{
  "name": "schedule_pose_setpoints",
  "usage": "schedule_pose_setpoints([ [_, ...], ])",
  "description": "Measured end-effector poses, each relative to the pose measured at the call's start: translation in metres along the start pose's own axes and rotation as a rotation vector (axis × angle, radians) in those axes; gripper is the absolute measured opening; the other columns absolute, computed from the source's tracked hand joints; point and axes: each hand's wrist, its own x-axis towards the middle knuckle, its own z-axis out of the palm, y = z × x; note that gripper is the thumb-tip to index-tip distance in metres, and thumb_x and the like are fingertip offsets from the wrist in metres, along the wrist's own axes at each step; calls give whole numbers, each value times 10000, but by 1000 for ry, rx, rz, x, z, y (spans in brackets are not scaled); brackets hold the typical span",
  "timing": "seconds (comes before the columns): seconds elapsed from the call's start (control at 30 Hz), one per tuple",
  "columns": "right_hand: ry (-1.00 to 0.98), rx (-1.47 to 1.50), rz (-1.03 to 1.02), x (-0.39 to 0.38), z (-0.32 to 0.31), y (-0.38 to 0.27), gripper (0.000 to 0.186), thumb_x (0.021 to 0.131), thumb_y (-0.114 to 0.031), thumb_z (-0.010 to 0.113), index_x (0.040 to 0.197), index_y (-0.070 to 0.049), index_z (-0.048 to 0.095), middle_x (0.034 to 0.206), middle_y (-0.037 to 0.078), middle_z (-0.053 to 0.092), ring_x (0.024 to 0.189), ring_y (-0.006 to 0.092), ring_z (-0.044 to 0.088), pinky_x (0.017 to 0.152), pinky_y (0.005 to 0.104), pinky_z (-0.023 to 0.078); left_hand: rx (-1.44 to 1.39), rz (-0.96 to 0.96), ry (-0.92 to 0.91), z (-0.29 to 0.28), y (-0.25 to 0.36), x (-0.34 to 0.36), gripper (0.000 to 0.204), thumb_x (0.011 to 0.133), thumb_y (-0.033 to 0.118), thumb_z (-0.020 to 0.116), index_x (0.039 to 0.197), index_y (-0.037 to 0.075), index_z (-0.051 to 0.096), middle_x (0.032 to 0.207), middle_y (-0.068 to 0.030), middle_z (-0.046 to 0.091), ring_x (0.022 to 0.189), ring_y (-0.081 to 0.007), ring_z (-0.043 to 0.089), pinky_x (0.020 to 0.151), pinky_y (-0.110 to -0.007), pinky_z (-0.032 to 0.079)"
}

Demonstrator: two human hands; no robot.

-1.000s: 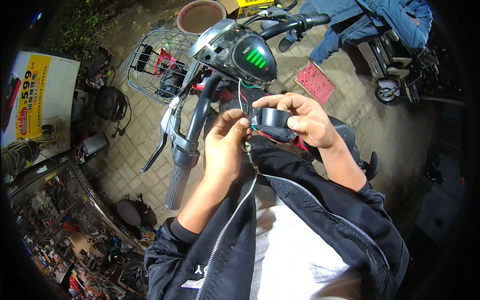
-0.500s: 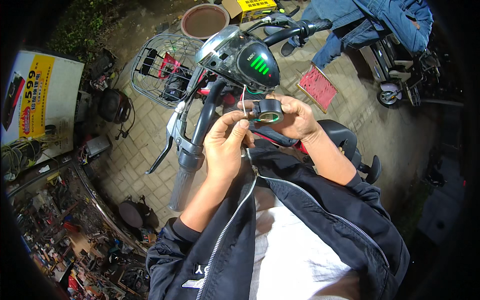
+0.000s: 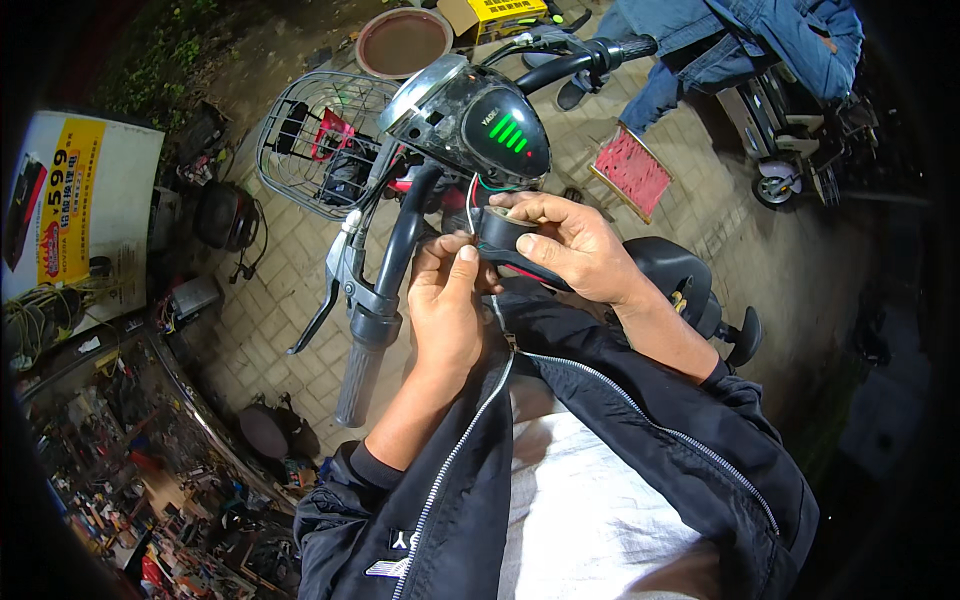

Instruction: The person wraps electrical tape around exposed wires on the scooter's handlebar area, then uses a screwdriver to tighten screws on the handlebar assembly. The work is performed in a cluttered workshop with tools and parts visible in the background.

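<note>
A roll of black electrical tape (image 3: 503, 232) is gripped between the thumb and fingers of my right hand (image 3: 580, 248). Thin white and red wires (image 3: 474, 192) hang from under the black display housing (image 3: 512, 140) of an electric bike, whose screen shows green bars. Just left of the roll, my left hand (image 3: 447, 305) pinches the lower end of these wires. Its fingertips sit close against the tape, and whether a strip is wrapped on the wires I cannot make out. A green wire also leaves the housing.
The handlebar's rubber grip (image 3: 361, 385) and brake lever (image 3: 318, 310) lie left of my hands. A wire basket (image 3: 325, 180) is in front, and a black saddle (image 3: 668, 275) to the right. Beyond are a red-topped stool (image 3: 635, 175), a person in blue (image 3: 690, 50), and cluttered tools (image 3: 170, 480).
My right hand has turned the tape roll from showing its open ring to showing its side, and shifted it slightly left. The left hand stays pinched at the wires.
</note>
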Motion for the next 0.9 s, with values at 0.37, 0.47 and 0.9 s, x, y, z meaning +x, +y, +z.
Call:
schedule_pose_setpoints([
  [0.37, -42, -234, -30, 2, 6, -15, 293, 877, 0, 619, 1167, 33, 646, 1358, 175, 533, 1250, 228, 538, 1049, 341, 431, -25, -102, 6, -4, 7, -3, 364, 959, 61, 610, 1316, 14, 554, 855, -20, 622, 679, -103, 555, 605, -239, 444],
  [0.47, -39, -235, 8, 1, 8, -19, 294, 875, -6, 617, 1164, 43, 646, 1351, 171, 539, 1244, 222, 542, 1045, 338, 435, -61, -104, -27, -5, 8, -5, 353, 957, 60, 614, 1303, 8, 568, 863, -17, 626, 689, -102, 556, 616, -242, 447],
  [0.9, 7, -72, 42, -6, 15, -13, 295, 914, -42, 622, 1191, 59, 622, 1286, 115, 590, 1134, 159, 587, 991, 313, 467, -121, -119, -19, -7, 6, -10, 324, 955, 51, 615, 1277, 20, 602, 894, -33, 634, 706, -116, 530, 658, -253, 439],
])
